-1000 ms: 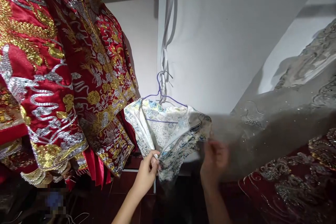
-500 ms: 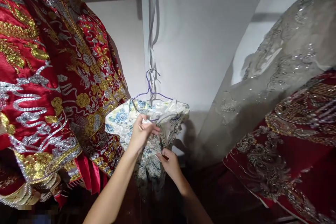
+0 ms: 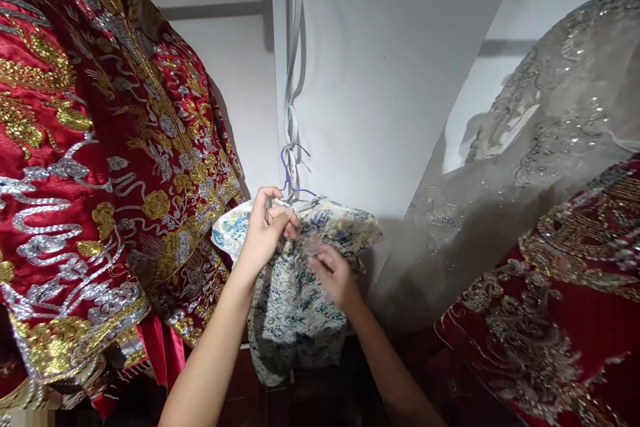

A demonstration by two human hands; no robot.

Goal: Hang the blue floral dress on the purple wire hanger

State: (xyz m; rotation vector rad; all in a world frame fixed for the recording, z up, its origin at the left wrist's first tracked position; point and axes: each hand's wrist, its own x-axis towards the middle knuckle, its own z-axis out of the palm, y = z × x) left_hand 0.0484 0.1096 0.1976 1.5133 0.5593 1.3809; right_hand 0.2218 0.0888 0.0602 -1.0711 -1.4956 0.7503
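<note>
A white short-sleeved floral garment (image 3: pixel 305 307) with blue and yellow flowers hangs in front of me. Its purple hanger (image 3: pixel 287 170) is hooked on a white chain (image 3: pixel 291 121) by the wall. At the neckline, my left hand (image 3: pixel 269 221) is closed, its bent fingers gripping the cloth. My right hand (image 3: pixel 333 273) is just in front of the garment's right chest; its fingers are smeared by motion, so I cannot tell whether they hold cloth.
On the left hangs a large red jacket (image 3: pixel 165 140) with gold and silver embroidery. A sheer beaded pale dress (image 3: pixel 565 107) and a dark red beaded garment (image 3: pixel 575 320) are on the right. Behind is a white wall (image 3: pixel 380 93).
The floral garment's front, bunched up before, now hangs down spread out. My right hand has moved up from its lower part toward the chest. My left hand has shifted slightly up at the neckline.
</note>
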